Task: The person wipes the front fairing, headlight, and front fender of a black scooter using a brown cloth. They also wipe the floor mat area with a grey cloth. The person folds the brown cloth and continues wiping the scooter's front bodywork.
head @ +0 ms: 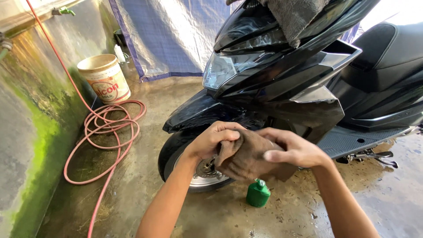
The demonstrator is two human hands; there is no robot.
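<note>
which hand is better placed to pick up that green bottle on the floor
Right, probably. The right hand only pinches the brown cloth and hangs nearer the green bottle; the left hand is fisted around the cloth.

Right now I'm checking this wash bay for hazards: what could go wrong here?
The small green plastic bottle stands on the wet concrete floor just below both hands wringing a brown cloth; an elbow might tip it. The coiled pink hose could trip someone. The grey towel draped over the black scooter may slide off.

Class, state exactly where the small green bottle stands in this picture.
The small green bottle stands on the wet concrete floor, low centre, just below the brown cloth and beside the scooter's front wheel.
</note>
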